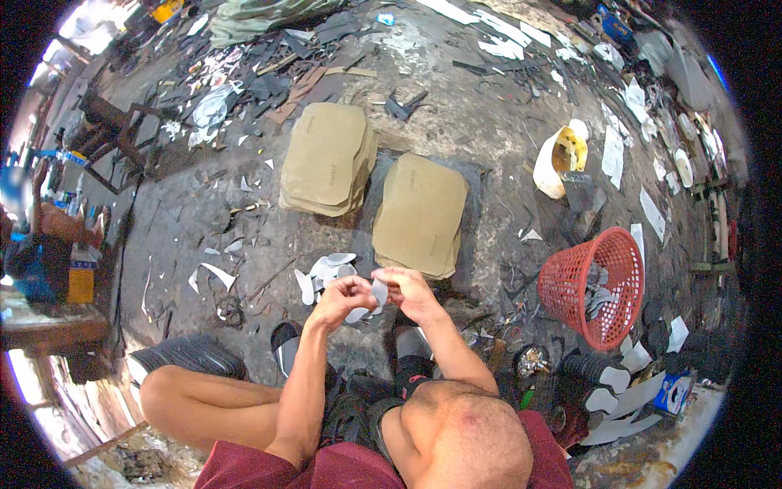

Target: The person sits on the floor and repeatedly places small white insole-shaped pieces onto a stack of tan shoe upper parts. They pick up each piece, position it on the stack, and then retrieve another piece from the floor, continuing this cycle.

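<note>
Between left grip (339, 301) and right grip (412, 294); pale grey piece (380, 292); touching both

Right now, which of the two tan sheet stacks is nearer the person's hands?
The right stack: its lower edge lies just beyond the right hand, while the left stack sits farther up the picture.

A worn, dark grey floor (191, 200) carries everything. Two tan sheet stacks (324, 155) sit side by side near its middle, the right one on a dark slab (476, 191). Just nearer lies a small heap of pale grey rounded pieces (306, 285). To the right sit a red perforated basket (562, 281) and a white-and-yellow container (547, 169); dark scraps (330, 31) and white offcuts (612, 155) litter the far side.
</note>
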Demonstrator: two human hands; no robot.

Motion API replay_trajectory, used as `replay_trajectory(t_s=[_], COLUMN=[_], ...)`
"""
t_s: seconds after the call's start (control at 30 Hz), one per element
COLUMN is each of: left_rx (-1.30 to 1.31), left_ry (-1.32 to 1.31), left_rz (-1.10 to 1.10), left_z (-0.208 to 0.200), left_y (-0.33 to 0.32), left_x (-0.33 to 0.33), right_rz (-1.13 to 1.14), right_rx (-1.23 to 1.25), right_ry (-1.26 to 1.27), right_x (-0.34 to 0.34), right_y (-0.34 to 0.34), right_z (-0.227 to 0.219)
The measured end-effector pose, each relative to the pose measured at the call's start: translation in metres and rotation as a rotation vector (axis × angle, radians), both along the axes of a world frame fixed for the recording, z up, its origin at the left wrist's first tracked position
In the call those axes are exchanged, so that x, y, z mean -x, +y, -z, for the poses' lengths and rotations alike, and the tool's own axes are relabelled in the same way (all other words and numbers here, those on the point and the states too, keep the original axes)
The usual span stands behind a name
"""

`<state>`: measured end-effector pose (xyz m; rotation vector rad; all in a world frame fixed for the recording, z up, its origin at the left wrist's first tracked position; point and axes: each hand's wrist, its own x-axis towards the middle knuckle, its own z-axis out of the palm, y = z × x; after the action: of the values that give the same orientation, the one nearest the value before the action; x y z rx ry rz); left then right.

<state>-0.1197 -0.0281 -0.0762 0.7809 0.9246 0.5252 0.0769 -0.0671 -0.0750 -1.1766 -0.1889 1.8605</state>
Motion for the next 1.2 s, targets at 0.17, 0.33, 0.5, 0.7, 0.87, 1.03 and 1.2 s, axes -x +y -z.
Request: replay_trajectory(t_s=[0.17,0.33,0.5,0.7,0.87,1.03,1.2], left_rx=[0.100,0.197,-0.436,-1.300,-1.438,-1.352,-1.388], left_ry=[-0.058,-0.144,0.241,0.885,0.849,0.927,0.875], left_rz=[-0.201,-0.313,-0.063,0.272,0.277,0.441,0.302], left_z=[0.015,0.015,0.017,0.034,0.044,0.050,0.047], left_y=[-0.001,0.007,0.016,0.032,0.029,0.033,0.032], left_x=[-0.012,-0.043,-0.106,-0.120,-0.109,-0.102,-0.107], right_rz=[-0.166,-0.320,0.200,0.371,0.011,0.023,-0.147], right_rx=[-0.679,-0.799,-0.477,-0.742,-0.693,-0.807,-0.742], right_ry=[-1.758,-1.787,-1.641,-1.717,-1.591,-1.589,-1.707], right_x=[-0.074,-0.116,-0.114,-0.116,-0.080,-0.064,-0.099], right_y=[-0.020,-0.012,0.024,0.028,0.013,-0.013,0.014], right_z=[-0.005,0.012,-0.021,-0.072,-0.025,0.017,0.013])
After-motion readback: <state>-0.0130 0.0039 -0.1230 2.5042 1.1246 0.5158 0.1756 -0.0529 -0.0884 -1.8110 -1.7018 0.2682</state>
